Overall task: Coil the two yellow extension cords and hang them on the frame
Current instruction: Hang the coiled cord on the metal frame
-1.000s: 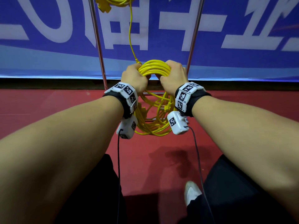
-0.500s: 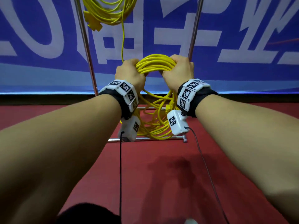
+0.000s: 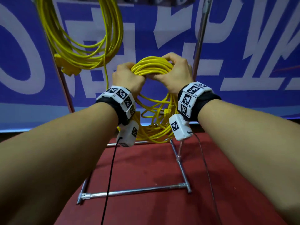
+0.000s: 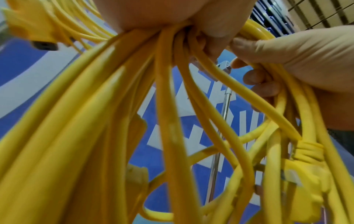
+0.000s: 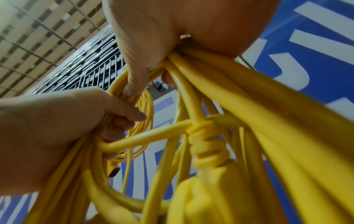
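Note:
I hold a coiled yellow extension cord [image 3: 151,69] up in front of the metal frame [image 3: 198,46], between its two uprights. My left hand [image 3: 128,77] grips the top of the coil on its left side and my right hand [image 3: 176,71] grips it on the right, fingers curled round the bundled loops. The loops hang down between my wrists, with a yellow plug [image 4: 306,178] dangling low on the right side. A second yellow cord [image 3: 84,38] hangs in long loops from the frame's upper left, its plug [image 3: 68,67] at the bottom.
The frame's chrome base bars [image 3: 134,191] lie on the red floor [image 3: 146,168] below my arms. A blue banner with large white characters [image 3: 243,46] stands right behind the frame. Black cables [image 3: 110,176] trail down from my wrist cameras.
Both hands have lifted the coil higher against the frame, and my view has tilted up and closer. The hanging cord at upper left now shows much more fully.

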A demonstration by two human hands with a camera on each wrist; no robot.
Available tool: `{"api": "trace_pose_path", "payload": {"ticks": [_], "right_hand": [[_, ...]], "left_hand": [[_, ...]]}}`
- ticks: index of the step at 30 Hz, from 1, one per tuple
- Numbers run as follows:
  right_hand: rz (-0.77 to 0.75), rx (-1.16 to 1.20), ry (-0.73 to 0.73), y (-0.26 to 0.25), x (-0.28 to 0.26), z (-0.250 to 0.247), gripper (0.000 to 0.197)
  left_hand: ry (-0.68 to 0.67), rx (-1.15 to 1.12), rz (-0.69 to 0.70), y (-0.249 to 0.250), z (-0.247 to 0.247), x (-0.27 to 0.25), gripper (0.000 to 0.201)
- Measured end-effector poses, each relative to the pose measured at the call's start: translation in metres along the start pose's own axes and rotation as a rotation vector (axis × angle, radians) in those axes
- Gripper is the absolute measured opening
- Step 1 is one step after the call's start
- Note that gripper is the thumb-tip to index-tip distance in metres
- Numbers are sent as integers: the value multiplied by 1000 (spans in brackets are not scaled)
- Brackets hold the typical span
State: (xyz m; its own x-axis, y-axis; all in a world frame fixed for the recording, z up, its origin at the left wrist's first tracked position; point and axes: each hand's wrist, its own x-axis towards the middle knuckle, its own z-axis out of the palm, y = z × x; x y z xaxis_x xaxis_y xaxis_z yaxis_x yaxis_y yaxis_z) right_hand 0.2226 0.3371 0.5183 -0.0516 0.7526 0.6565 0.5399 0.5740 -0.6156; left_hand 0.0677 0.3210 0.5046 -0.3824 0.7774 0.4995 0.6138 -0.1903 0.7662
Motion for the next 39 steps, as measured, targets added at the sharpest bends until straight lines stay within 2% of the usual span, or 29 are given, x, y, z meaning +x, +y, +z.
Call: {"api": "trace_pose_path", "payload": {"ticks": [5, 13, 19, 24, 28, 29, 32, 34, 39], "right_hand": [[-101, -3, -5, -16, 76, -28, 64], [-262, -73, 37, -50, 180, -52, 59], [-329, -114, 130, -49, 236, -44, 58], [-322, -171, 124, -43, 254, -45, 58], [-331, -328, 47, -41, 264, -55, 60], [-326, -358, 13, -41, 267, -56, 60], [-294, -386, -82, -39, 272, -55, 58], [-298, -368, -121, -36, 273, -52, 52], [-336, -363, -82, -32, 267, -48, 43]], "left_hand": [[28, 10, 101, 52, -6, 67, 16], [89, 83, 256, 122, -25, 166, 32], [139, 156, 322, 139, -30, 216, 43], [159, 283, 430, 146, -29, 235, 49], [137, 374, 432, 148, -19, 242, 40], [119, 375, 433, 148, -18, 242, 42], [19, 304, 433, 149, -18, 240, 73], [-13, 292, 435, 149, -19, 237, 86], [26, 348, 480, 143, -14, 236, 81]]}}
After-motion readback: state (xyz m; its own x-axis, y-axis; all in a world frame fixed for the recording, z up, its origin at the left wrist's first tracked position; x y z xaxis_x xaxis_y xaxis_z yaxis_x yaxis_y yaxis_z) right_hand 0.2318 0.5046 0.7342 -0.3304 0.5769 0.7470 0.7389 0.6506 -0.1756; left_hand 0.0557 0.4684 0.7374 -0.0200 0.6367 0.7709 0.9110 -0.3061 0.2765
